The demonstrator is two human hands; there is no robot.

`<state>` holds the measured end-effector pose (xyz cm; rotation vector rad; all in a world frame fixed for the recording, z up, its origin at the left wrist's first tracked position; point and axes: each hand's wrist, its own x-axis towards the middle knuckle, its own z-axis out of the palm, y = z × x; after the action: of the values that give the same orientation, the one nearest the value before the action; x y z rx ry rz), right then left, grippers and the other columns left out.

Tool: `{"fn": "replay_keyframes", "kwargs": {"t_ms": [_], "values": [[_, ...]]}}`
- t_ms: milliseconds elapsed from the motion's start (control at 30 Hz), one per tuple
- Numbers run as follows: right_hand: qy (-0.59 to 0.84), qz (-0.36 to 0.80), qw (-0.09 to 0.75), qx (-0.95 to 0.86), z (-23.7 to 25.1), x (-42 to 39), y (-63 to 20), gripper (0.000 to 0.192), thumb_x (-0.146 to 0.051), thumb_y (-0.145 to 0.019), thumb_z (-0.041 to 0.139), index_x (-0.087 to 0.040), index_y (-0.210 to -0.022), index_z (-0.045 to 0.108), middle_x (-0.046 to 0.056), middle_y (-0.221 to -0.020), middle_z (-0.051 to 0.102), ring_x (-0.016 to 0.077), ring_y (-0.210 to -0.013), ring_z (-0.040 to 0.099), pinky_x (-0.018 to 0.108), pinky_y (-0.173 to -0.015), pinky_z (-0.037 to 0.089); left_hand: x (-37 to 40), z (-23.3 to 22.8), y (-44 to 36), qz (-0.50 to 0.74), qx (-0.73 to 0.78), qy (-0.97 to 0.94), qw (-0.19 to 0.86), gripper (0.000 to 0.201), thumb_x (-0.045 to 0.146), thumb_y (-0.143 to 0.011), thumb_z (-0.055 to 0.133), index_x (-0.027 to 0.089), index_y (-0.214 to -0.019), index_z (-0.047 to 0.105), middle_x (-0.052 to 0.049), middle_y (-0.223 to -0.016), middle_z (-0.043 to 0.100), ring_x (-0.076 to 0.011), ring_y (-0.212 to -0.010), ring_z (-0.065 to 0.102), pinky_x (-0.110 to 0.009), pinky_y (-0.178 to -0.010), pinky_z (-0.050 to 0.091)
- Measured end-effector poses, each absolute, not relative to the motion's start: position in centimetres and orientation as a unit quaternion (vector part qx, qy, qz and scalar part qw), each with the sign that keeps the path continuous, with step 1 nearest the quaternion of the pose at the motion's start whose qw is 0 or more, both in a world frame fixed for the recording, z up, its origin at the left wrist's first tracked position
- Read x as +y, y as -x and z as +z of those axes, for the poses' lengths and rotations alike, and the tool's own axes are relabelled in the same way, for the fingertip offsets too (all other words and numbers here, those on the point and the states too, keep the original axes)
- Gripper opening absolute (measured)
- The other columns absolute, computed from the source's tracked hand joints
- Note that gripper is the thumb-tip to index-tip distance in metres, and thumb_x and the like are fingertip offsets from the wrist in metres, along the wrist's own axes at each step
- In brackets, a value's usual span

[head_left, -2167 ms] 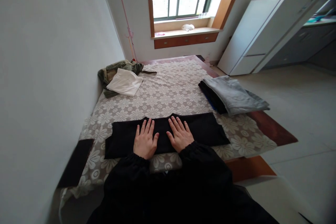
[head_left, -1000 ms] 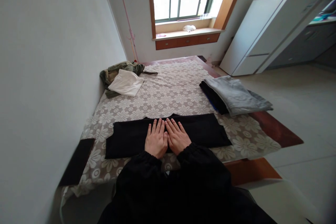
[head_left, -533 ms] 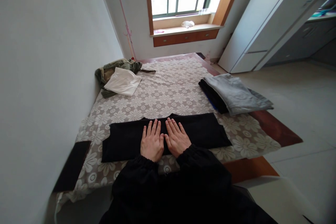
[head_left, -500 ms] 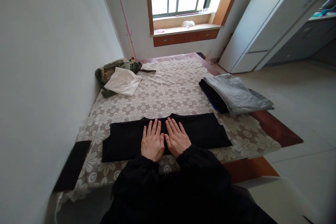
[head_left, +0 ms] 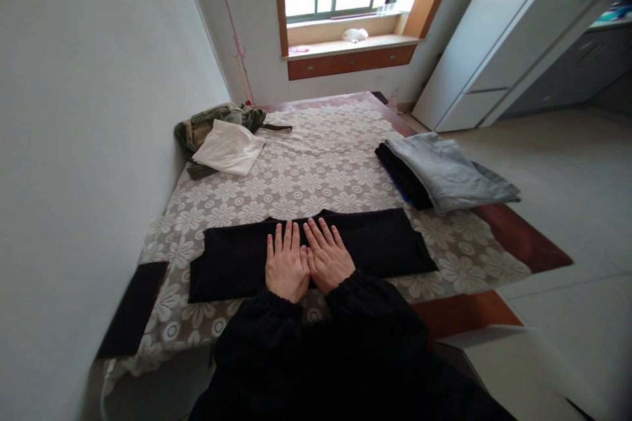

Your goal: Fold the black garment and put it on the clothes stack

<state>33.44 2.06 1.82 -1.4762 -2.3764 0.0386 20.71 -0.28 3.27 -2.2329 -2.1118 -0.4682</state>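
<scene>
A black garment (head_left: 380,243), folded into a long flat strip, lies across the near part of the table. My left hand (head_left: 286,268) rests flat on its middle, fingers stretched away from me. Beside it my right hand (head_left: 328,256) presses palm down on the same cloth, its fingers angled a little to the left. The two thumbs meet or nearly meet. What kind of garment this is, I cannot tell. Both wrists are covered by black elasticated sleeves.
A floral lace tablecloth (head_left: 316,171) covers the table. Folded grey and black clothes (head_left: 449,171) lie at the right edge. A white cloth (head_left: 230,148) rests on an olive bag or garment (head_left: 197,133) by the left wall. A dark flat object (head_left: 133,309) lies at the near left corner.
My right hand has slid slightly left, closer to my left hand. Both stay flat on the black cloth. The view has tipped down slightly.
</scene>
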Motion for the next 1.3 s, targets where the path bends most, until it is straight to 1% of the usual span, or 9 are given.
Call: {"fn": "replay_keyframes", "kwargs": {"t_ms": [100, 233, 333, 433, 633, 733, 867, 1067, 1300], "values": [[0.526, 0.013, 0.174, -0.833, 1.67, 2.1, -33.41, 0.059, -0.028, -0.101, 0.037, -0.015, -0.158, 0.037, 0.006, -0.165, 0.032, 0.0269, -0.154, 0.023, 0.048, -0.126, 0.017, -0.29, 3.41, -20.71, -0.143, -0.679, 0.72, 0.013, 0.06, 0.026, -0.099, 0.036, 0.014, -0.158, 0.035, -0.009, -0.165, 0.033, -0.0302, -0.156, 0.02, -0.055, -0.126, 0.022], [0.532, 0.012, 0.178, -0.828, 1.65, 1.99, -33.23, 0.059, -0.026, -0.101, 0.036, -0.01, -0.158, 0.037, 0.008, -0.165, 0.031, 0.0261, -0.154, 0.024, 0.046, -0.126, 0.017, -0.29, 3.39, -20.72, -0.15, -0.677, 0.72, 0.012, 0.062, 0.027, -0.1, 0.036, 0.016, -0.16, 0.031, -0.009, -0.165, 0.032, -0.0291, -0.156, 0.021, -0.054, -0.126, 0.022], [0.539, 0.015, 0.179, -0.823, 1.78, 1.89, -33.14, 0.059, -0.026, -0.101, 0.036, -0.009, -0.157, 0.037, 0.01, -0.164, 0.032, 0.0259, -0.153, 0.025, 0.045, -0.125, 0.018, -0.27, 3.38, -20.65, -0.15, -0.676, 0.721, 0.012, 0.061, 0.027, -0.1, 0.035, 0.017, -0.16, 0.031, -0.008, -0.165, 0.033, -0.0294, -0.155, 0.021, -0.054, -0.126, 0.022], [0.543, 0.02, 0.178, -0.821, 1.83, 1.88, -33.12, 0.058, -0.026, -0.101, 0.036, -0.009, -0.157, 0.038, 0.009, -0.164, 0.032, 0.0259, -0.153, 0.026, 0.045, -0.126, 0.017, -0.2, 3.45, -20.53, -0.141, -0.667, 0.732, 0.011, 0.06, 0.026, -0.1, 0.034, 0.015, -0.159, 0.033, -0.007, -0.165, 0.032, -0.0296, -0.156, 0.02, -0.053, -0.126, 0.023], [0.518, 0.022, 0.171, -0.838, 1.66, 2.27, -33.31, 0.057, -0.027, -0.101, 0.038, -0.015, -0.157, 0.04, 0.004, -0.165, 0.031, 0.0276, -0.155, 0.021, 0.048, -0.126, 0.016, 0.01, 3.56, -20.48, -0.121, -0.647, 0.752, 0.005, 0.059, 0.024, -0.099, 0.035, 0.014, -0.158, 0.037, -0.005, -0.165, 0.032, -0.0275, -0.156, 0.021, -0.049, -0.126, 0.026], [0.514, 0.025, 0.17, -0.84, 1.7, 2.46, -33.36, 0.057, -0.026, -0.101, 0.039, -0.014, -0.157, 0.041, 0.005, -0.164, 0.033, 0.0272, -0.154, 0.022, 0.046, -0.126, 0.019, 0.05, 3.68, -20.53, -0.111, -0.652, 0.75, 0.004, 0.058, 0.024, -0.099, 0.034, 0.013, -0.156, 0.039, -0.005, -0.166, 0.032, -0.0277, -0.155, 0.022, -0.048, -0.126, 0.026], [0.515, 0.019, 0.176, -0.839, 1.85, 2.44, -33.31, 0.059, -0.025, -0.1, 0.039, -0.012, -0.157, 0.039, 0.007, -0.163, 0.035, 0.0258, -0.154, 0.024, 0.045, -0.125, 0.021, 0.0, 3.93, -20.49, -0.113, -0.652, 0.75, 0.003, 0.058, 0.024, -0.099, 0.035, 0.014, -0.156, 0.04, -0.005, -0.165, 0.033, -0.0268, -0.155, 0.023, -0.048, -0.126, 0.026], [0.525, 0.009, 0.181, -0.832, 1.79, 2.25, -33.28, 0.058, -0.025, -0.1, 0.038, -0.013, -0.157, 0.04, 0.006, -0.163, 0.036, 0.0241, -0.153, 0.026, 0.046, -0.126, 0.018, -0.06, 3.76, -20.3, -0.13, -0.654, 0.745, 0.011, 0.06, 0.025, -0.099, 0.036, 0.015, -0.158, 0.035, -0.006, -0.165, 0.034, -0.0255, -0.155, 0.023, -0.05, -0.126, 0.024], [0.525, 0.009, 0.168, -0.834, 1.82, 2.26, -33.34, 0.057, -0.027, -0.101, 0.038, -0.012, -0.156, 0.041, 0.006, -0.163, 0.034, 0.0243, -0.153, 0.027, 0.045, -0.126, 0.016, -0.01, 3.41, -20.21, -0.127, -0.654, 0.746, 0.012, 0.06, 0.026, -0.1, 0.034, 0.014, -0.158, 0.036, -0.005, -0.165, 0.033, -0.0256, -0.155, 0.023, -0.048, -0.127, 0.022]]}}
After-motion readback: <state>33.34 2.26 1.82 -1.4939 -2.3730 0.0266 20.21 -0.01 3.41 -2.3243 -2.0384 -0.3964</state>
